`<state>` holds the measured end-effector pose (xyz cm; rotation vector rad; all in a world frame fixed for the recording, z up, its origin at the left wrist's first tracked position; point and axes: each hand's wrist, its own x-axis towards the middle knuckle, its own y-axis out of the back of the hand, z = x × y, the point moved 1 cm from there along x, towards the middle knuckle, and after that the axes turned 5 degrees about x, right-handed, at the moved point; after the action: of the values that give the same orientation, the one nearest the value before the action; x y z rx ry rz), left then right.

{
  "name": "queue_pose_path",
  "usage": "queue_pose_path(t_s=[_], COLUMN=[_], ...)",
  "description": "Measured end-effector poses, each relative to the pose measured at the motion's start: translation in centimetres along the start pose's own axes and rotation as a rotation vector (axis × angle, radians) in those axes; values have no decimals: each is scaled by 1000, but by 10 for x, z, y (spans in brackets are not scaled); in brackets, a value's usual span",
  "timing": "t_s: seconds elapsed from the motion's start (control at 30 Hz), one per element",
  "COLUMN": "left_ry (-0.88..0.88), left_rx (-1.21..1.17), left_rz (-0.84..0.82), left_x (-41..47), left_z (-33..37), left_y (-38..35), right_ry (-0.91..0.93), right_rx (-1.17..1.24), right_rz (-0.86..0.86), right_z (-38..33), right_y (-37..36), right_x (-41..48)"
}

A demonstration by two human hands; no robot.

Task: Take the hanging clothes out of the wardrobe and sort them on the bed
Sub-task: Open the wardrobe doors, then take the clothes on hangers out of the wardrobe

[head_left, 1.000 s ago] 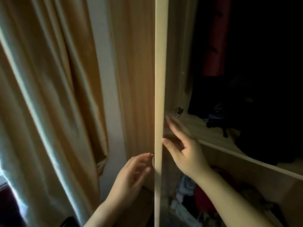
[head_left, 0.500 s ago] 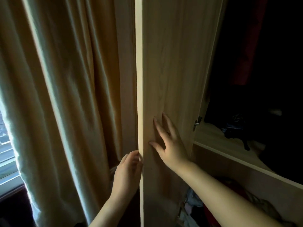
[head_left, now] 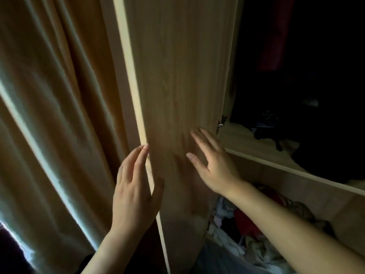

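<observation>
Wardrobe door (head_left: pixel 177 76): light tan, fine vertical wood grain. Edge strip (head_left: pixel 132 76): pale cream, plain. Curtain (head_left: pixel 49 95): beige-tan, unpatterned; lit folds grey-green. Hanging garment (head_left: pixel 272 36): dark red. Dark clothes (head_left: pixel 325 86) beside it: black, pattern not discernible. Shelf (head_left: pixel 237 139): pale wood. Lower pile (head_left: pixel 223 236): white, pale lilac; red piece (head_left: pixel 245 222) within. Hinge (head_left: pixel 220 123): silver.

On my left a tan curtain (head_left: pixel 49 115) hangs in long folds, daylight edging its lower hem, while a jumble of crumpled laundry (head_left: pixel 237 230) lies low on my right.
</observation>
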<state>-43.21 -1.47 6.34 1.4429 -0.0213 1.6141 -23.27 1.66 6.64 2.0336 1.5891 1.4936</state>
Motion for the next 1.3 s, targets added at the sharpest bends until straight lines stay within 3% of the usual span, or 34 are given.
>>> queue_pose_path(t_s=[0.13,0.33,0.47,0.67,0.97,1.13,1.3], left_ry=[-121,-33,-124,-237,-267,-269,-242], left_rx=[91,207,145,67,-7,-62,-347], left_rz=[-57,-206,-248,-76,221,291,291], left_x=[8,40,95,244,434,502,563], left_z=[26,75,122,184,218,215,223], left_y=[-20,-101,-164,-212,-187,-178,-190], right_ry=[-87,-105,-70,119,383,320,294], right_rx=[-41,-147,-187,-284,-300,-291,-326], right_rz=[-11,20,40,155,381,546,576], right_z=[33,90,133,161,132,97,91], right_y=[34,94,146,248,356,389,408], right_x=[-18,-12,27,138,324,416,470])
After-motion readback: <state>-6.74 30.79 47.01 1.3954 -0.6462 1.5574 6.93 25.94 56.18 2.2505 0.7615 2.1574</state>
